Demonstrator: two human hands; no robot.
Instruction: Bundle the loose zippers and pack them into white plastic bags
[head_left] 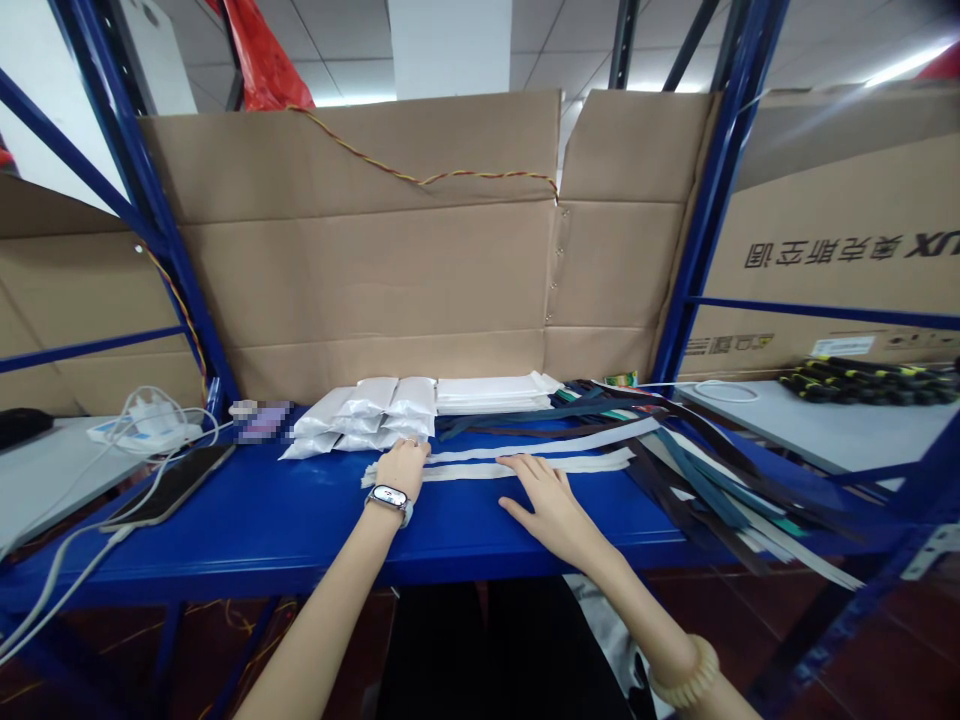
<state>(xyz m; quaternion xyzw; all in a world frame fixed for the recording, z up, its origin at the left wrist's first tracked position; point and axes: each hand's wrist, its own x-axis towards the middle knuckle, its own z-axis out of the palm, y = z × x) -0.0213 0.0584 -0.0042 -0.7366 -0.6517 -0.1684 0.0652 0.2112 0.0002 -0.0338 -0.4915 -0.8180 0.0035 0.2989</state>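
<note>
Two long flat white strips lie side by side across the blue tabletop: a nearer white strip (465, 470) and a farther, greyish-white strip (547, 444). My left hand (401, 467), with a watch on its wrist, is at their left ends; its fingers look curled and closed on the strips, though the fingertips are partly hidden. My right hand (551, 497) rests with fingers stretched out and thumb apart, fingertips on the nearer strip toward its right end. Just behind my left hand are stacked white plastic packets (367, 410).
Flat white packs (491, 393) lie behind the strips. Many dark, teal and white strips (720, 480) spread across the right side, some hanging over the front edge. A phone (176, 485) with white cables lies left. A cardboard panel (390, 270) and blue posts (705, 220) bound the back.
</note>
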